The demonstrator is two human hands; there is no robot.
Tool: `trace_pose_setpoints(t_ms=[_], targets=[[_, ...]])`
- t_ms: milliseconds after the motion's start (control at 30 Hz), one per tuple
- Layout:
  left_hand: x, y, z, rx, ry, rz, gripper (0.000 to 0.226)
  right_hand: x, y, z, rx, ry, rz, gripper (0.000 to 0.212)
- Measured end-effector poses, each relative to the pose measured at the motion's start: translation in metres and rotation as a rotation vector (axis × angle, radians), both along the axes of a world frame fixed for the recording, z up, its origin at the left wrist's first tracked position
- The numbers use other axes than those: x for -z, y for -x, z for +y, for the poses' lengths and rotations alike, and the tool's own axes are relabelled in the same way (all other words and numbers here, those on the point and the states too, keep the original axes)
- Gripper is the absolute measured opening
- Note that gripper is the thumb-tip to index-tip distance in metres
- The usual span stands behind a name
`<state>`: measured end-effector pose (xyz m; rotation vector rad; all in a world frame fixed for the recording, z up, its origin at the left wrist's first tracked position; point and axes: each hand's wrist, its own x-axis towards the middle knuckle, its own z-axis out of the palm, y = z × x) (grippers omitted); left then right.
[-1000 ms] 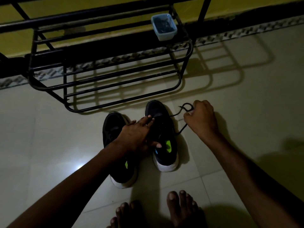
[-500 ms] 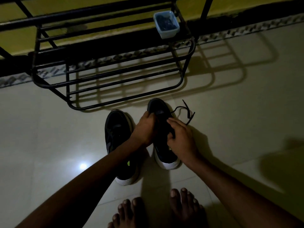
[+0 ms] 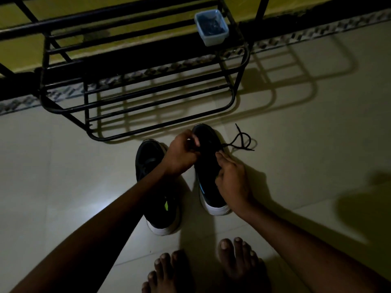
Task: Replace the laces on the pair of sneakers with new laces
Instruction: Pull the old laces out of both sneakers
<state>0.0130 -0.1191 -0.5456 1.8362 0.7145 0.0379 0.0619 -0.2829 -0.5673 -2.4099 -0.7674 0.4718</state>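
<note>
The lace (image 3: 243, 142) is being pinched at the eyelets of the right-hand sneaker (image 3: 208, 176) by the right hand (image 3: 232, 178), which was drawing it out sideways a second ago. The left hand (image 3: 182, 154), flat then, is now being curled over the lacing (what it pinches cannot be told in this dimness). The freed end is lying looped on the floor (image 3: 296, 144), so the unlacing is judged to be moving down a row.

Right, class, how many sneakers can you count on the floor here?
2. One sneaker lies partly under the left forearm; the other sneaker sits to its right, nearer the rack, under the left hand and right hand. None looks hidden.
</note>
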Motion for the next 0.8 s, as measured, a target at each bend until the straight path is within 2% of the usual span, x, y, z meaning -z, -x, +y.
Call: trace_pose_setpoints(t_ms=[67, 100, 133, 167, 200, 233, 267, 300, 333, 367, 400, 467, 500, 533, 667, 733, 800], targets=[[-0.001, 0.006, 0.006, 0.046, -0.552, 0.112, 0.020, 0.000, 0.000, 0.000, 0.004, 0.006, -0.005, 0.060], [-0.001, 0.009, 0.009, -0.042, -0.671, 0.100, 0.020, 0.000, 0.000, 0.000, 0.004, 0.009, -0.009, 0.059], [0.000, 0.010, 0.010, -0.166, -0.662, 0.059, 0.022, 0.000, 0.000, -0.001, 0.003, 0.012, -0.011, 0.059], [0.000, 0.009, 0.011, -0.313, -0.535, 0.015, 0.026, -0.001, 0.000, -0.001, 0.003, 0.013, -0.010, 0.058], [0.001, 0.008, 0.014, -0.452, -0.291, -0.031, 0.026, -0.001, 0.000, -0.001, 0.004, 0.015, -0.005, 0.058], [-0.001, 0.006, 0.016, -0.565, 0.062, -0.081, 0.023, -0.002, 0.000, -0.001, 0.002, 0.020, 0.002, 0.058], [-0.002, 0.005, 0.018, -0.598, 0.359, -0.080, 0.016, -0.002, 0.000, 0.000, -0.008, 0.027, 0.004, 0.058], [-0.004, 0.007, 0.019, -0.570, 0.497, -0.062, 0.013, -0.002, 0.000, 0.001, -0.014, 0.034, 0.003, 0.058], [-0.005, 0.010, 0.021, -0.452, 0.414, -0.032, 0.015, -0.002, 0.000, 0.002, -0.017, 0.040, -0.001, 0.058], [-0.005, 0.013, 0.024, -0.275, 0.230, -0.008, 0.014, -0.002, 0.000, 0.002, -0.015, 0.042, -0.005, 0.058], [-0.007, 0.016, 0.028, -0.041, -0.043, 0.036, 0.011, -0.002, 0.000, 0.002, -0.010, 0.043, -0.008, 0.058], [-0.017, 0.019, 0.034, 0.349, -0.464, 0.227, 0.022, -0.002, 0.000, 0.001, -0.002, 0.047, -0.009, 0.057], [-0.023, 0.021, 0.036, 0.449, -0.593, 0.343, 0.026, -0.002, 0.000, 0.001, -0.002, 0.045, -0.006, 0.058], [-0.028, 0.023, 0.039, 0.482, -0.704, 0.424, 0.027, -0.002, 0.000, 0.001, -0.003, 0.039, -0.001, 0.058], [-0.029, 0.029, 0.048, 0.440, -1.088, 0.554, 0.026, 0.000, 0.000, 0.001, 0.005, 0.009, 0.009, 0.059], [-0.029, 0.031, 0.048, 0.405, -1.164, 0.652, 0.030, 0.001, 0.000, 0.001, 0.009, 0.007, 0.005, 0.058], [-0.031, 0.032, 0.048, 0.365, -1.160, 0.715, 0.036, 0.001, 0.000, 0.001, 0.007, 0.008, -0.001, 0.058]])
